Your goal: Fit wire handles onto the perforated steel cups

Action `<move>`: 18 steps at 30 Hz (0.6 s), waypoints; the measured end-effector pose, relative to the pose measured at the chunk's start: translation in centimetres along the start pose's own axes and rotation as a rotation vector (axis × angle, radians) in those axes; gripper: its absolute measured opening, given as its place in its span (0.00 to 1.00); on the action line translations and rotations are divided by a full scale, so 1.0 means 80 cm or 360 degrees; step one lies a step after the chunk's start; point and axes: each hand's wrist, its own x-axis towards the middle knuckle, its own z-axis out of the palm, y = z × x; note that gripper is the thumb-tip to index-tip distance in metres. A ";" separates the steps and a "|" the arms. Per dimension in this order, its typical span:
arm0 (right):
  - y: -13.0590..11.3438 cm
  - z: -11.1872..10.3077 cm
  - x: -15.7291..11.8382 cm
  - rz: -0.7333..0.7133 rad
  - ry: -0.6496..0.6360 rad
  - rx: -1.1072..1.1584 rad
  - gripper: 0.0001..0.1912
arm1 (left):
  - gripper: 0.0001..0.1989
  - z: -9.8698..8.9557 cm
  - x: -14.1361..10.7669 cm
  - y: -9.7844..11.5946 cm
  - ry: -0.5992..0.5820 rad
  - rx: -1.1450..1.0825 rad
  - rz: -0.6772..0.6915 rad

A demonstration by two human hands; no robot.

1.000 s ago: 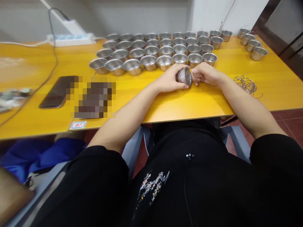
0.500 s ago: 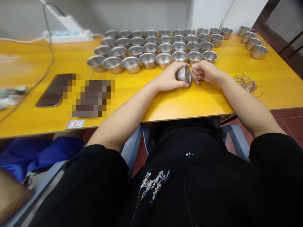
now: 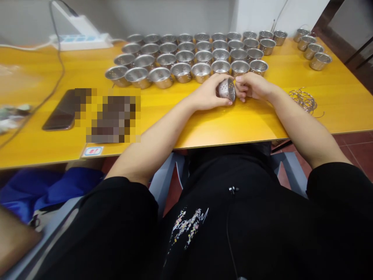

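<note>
My left hand (image 3: 208, 93) is wrapped round a small perforated metal cup (image 3: 226, 89), tipped on its side with its mouth to the right. Just beside the cup's rim, my right hand (image 3: 252, 86) is closed in a pinch, its thumb and forefinger pressed together. Whatever those fingers hold, if anything, is too small to make out. Right of my right forearm lies a tangle of thin bent metal wires (image 3: 303, 100). Beyond both hands, perforated metal cups (image 3: 201, 72) of the same kind stand upright in several rows.
A short line of cups (image 3: 320, 61), some with thin wire above the rim, stands at the right. On the left are a dark phone (image 3: 61, 111), a pixelated dark object (image 3: 109, 120) and a cable. A power strip (image 3: 81, 41) sits behind. Another person's blue-clad leg (image 3: 64, 186) shows at lower left.
The view has shifted slightly. My left hand keeps its hold on the tipped cup, and my right hand stays pinched beside the rim.
</note>
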 end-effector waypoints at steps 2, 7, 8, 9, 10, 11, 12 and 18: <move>0.000 0.000 -0.001 -0.0010 0.0002 -0.0007 0.38 | 0.53 -0.001 0.000 0.002 0.0001 0.0004 -0.0005; 0.000 0.001 0.000 -0.0019 0.0028 -0.0026 0.38 | 0.53 -0.002 -0.001 0.002 -0.0013 0.0040 -0.0026; -0.001 0.002 0.000 -0.0015 0.0038 -0.0026 0.39 | 0.53 -0.001 -0.001 0.002 -0.0009 0.0044 -0.0028; -0.001 0.002 0.000 -0.0011 0.0045 -0.0029 0.39 | 0.53 -0.001 -0.001 0.001 -0.0004 0.0045 -0.0030; -0.002 0.003 0.000 -0.0008 0.0046 -0.0037 0.39 | 0.53 0.000 -0.001 0.001 0.0001 0.0045 -0.0031; -0.002 0.004 0.000 -0.0008 0.0044 -0.0048 0.39 | 0.53 0.000 -0.001 0.000 0.0005 0.0042 -0.0033; -0.002 0.004 0.000 -0.0012 0.0043 -0.0059 0.39 | 0.53 0.000 0.000 0.000 0.0008 0.0037 -0.0034; -0.001 0.004 -0.001 0.0013 0.0069 -0.0071 0.40 | 0.51 0.000 0.001 0.000 -0.0005 0.0006 -0.0027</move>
